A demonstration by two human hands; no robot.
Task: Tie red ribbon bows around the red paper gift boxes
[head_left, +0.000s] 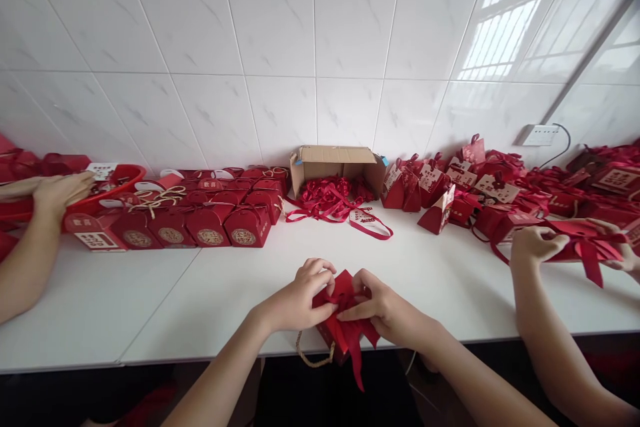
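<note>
At the table's front edge sits a small red gift box (339,341) with a twisted cord handle (315,363) hanging at its left side. Red ribbon (356,355) lies across its top, one tail dangling over the table edge. My left hand (310,293) has its thumb and fingers closed on the ribbon from the left. From the right, my right hand (383,310) pinches the same ribbon, its index finger pointing in at the middle. The fingers partly hide where the ribbon crosses.
Red gift boxes (210,227) stand in rows at left. A cardboard box (334,155) of ribbons is at the back, a tag (361,217) before it. More boxes (435,210) crowd the right. Co-workers' hands (533,243) handle a ribboned box at right; another hand (63,190) reaches a red basin.
</note>
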